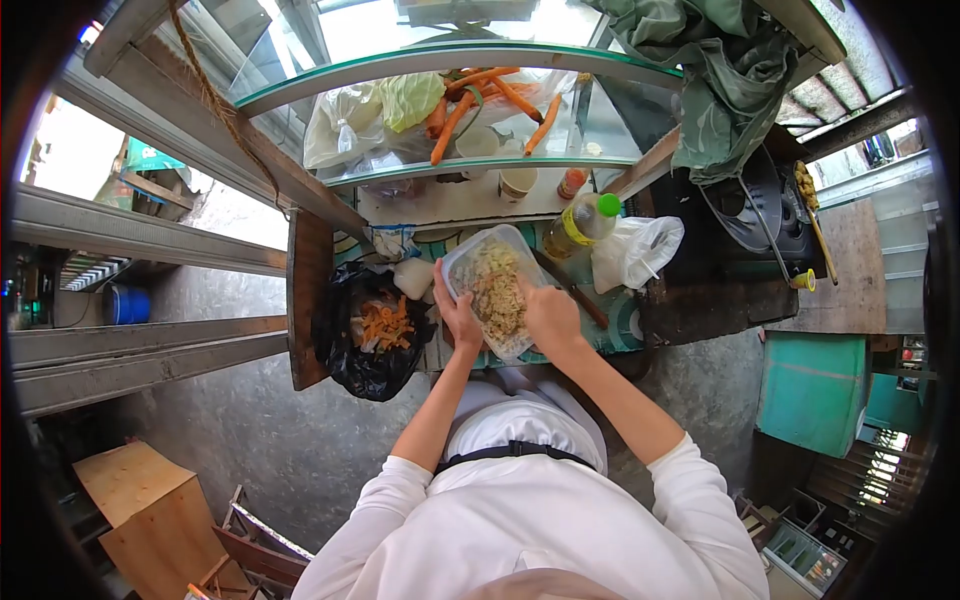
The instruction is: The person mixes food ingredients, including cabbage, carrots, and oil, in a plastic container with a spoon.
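Note:
A clear plastic container (pixel 512 240) of finely chopped, pale and orange-flecked food (pixel 495 280) is tilted over the counter in front of me. My left hand (pixel 460 318) is closed on its left wall, thumb toward the inside. On the opposite side, my right hand (pixel 553 318) is curled at the container, its fingertips in or over the food. Whatever the right fingers grip, if anything, is hidden. Left of the container, a black plastic bag (pixel 345 365) holds orange peelings (pixel 385 322). A long tool with a brown handle (pixel 592 308) lies to the right, partly covered.
A green-capped bottle (pixel 580 225) and a white plastic bag (pixel 640 250) stand right of the container. Beyond, a glass-fronted shelf holds carrots (pixel 515 98) and cabbage (pixel 410 100). A paper cup (pixel 517 183) sits below them. At right is a stove (pixel 745 215).

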The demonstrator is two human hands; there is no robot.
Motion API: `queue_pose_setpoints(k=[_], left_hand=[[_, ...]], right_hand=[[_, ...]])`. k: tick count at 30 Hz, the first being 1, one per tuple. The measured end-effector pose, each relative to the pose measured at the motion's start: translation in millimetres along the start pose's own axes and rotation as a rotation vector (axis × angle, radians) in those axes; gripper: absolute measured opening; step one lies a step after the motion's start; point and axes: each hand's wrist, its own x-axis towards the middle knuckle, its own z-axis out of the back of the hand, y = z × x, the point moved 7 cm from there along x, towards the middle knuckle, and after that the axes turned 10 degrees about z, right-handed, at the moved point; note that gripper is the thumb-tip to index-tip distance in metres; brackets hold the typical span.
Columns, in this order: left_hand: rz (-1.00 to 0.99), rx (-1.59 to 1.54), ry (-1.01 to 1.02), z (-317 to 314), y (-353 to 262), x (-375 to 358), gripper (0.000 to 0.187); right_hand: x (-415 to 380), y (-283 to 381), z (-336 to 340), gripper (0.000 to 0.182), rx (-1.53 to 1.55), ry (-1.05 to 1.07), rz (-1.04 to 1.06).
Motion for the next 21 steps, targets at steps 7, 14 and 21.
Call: queue_pose_setpoints(k=[7,14,21], left_hand=[[0.045,-0.134,-0.036,0,9,6,0.069],[0.06,-0.036,-0.039,-4,-4,-1,0.069],[0.043,-0.082,-0.037,7,3,0,0.066]], right_hand=[[-54,16,-34,0.025,0.01,0.194,0.063],[-59,-14,-3,0.025,0.049,0.219,-0.154],[-52,-20,-40,0.022,0.42,0.137,-0.085]])
